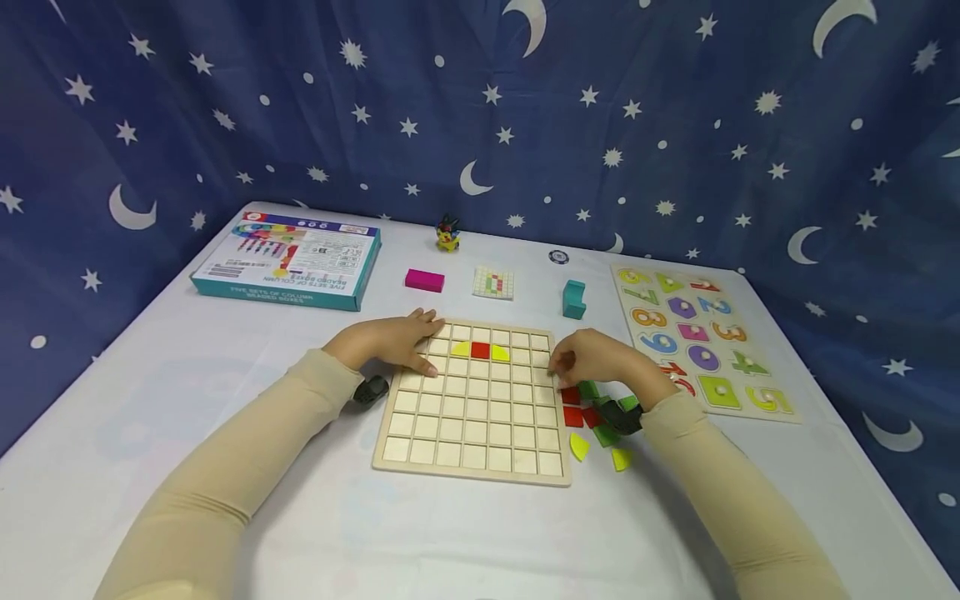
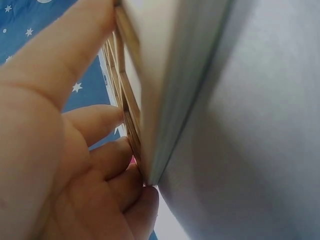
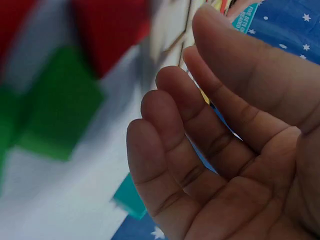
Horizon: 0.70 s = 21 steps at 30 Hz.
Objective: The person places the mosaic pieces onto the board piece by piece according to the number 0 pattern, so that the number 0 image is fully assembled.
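A wooden grid board (image 1: 480, 417) lies flat on the white table. Its second row holds a red square (image 1: 480, 350) between two yellow quarter pieces (image 1: 461, 349). My left hand (image 1: 401, 340) rests flat on the board's far left corner with fingers straight; in the left wrist view its fingers (image 2: 95, 125) lie against the board's edge (image 2: 130, 115). My right hand (image 1: 577, 358) hovers at the board's right edge, fingers loosely bent, and in the right wrist view its palm (image 3: 215, 135) is empty. Under it lie loose red (image 1: 573, 417), green (image 1: 606, 435) and yellow (image 1: 578, 447) pieces.
Behind the board stand a teal box (image 1: 288, 260), a magenta block (image 1: 424, 280), a small pattern card (image 1: 493, 282), a teal block (image 1: 573, 299) and a small toy figure (image 1: 447, 235). A number puzzle board (image 1: 701, 337) lies at the right. A starry blue curtain hangs behind.
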Available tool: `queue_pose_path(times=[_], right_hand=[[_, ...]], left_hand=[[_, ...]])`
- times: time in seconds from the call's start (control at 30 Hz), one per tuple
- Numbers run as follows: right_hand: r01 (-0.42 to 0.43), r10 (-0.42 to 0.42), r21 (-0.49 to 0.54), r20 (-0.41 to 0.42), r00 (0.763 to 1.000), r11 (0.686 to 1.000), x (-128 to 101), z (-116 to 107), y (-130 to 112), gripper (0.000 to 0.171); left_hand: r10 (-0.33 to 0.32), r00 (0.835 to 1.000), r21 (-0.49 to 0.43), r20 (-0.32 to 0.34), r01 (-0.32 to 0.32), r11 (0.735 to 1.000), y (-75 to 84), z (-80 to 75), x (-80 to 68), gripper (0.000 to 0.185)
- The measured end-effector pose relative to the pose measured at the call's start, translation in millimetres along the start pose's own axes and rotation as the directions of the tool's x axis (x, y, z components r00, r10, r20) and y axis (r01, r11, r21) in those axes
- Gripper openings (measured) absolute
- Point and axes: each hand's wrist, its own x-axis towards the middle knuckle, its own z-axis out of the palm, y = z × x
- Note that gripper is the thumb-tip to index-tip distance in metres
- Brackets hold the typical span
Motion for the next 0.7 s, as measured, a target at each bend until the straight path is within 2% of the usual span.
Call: queue_pose_path(times=[0.23, 0.53, 0.7], right_hand=[[-0.001, 0.001, 0.032, 0.015, 1.000, 0.999, -10, 6, 13, 0.019], [-0.029, 0.027, 0.026, 0.046, 0.999, 0.999, -7, 11, 16, 0.022], [-0.028, 0.028, 0.017, 0.022, 0.999, 0.999, -7, 11, 17, 0.021]], left_hand=[[0.011, 1.000, 0.018, -0.006, -0.011, 1.000, -3.0, 1.4, 1.8, 0.093], [0.018, 1.000, 0.017, -0.006, -0.018, 1.000, -2.7, 1.8, -0.4, 0.092], [0.026, 1.000, 0.027, -0.009, -0.026, 0.999, -1.4, 0.7, 1.3, 0.093]])
